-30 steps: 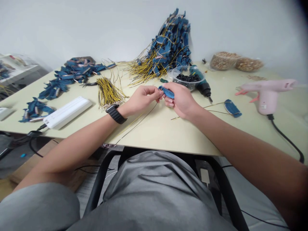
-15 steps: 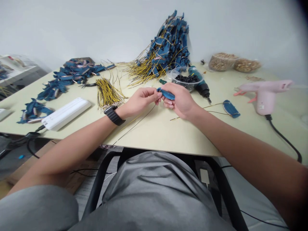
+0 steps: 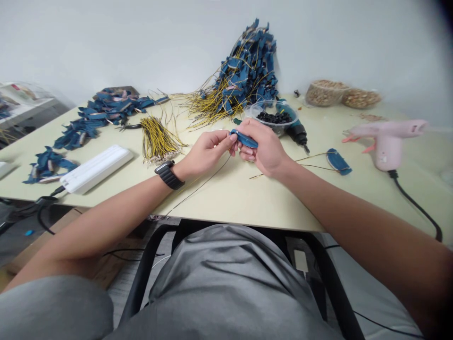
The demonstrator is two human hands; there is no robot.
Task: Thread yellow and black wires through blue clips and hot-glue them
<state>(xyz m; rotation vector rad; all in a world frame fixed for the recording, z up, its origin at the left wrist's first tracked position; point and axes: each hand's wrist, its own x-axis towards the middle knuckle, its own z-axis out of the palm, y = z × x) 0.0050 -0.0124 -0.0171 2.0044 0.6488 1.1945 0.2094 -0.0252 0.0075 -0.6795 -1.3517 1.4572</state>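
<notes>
fingers of the right hand [image 3: 264, 145] wrap closed around a blue piece [image 3: 247, 140]; those of the left hand [image 3: 209, 150] pinch its end, above the tabletop [image 3: 255, 200].

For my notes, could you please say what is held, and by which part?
A blue piece: the right hand grips its body; the left hand seemingly pinches its left end.
</notes>
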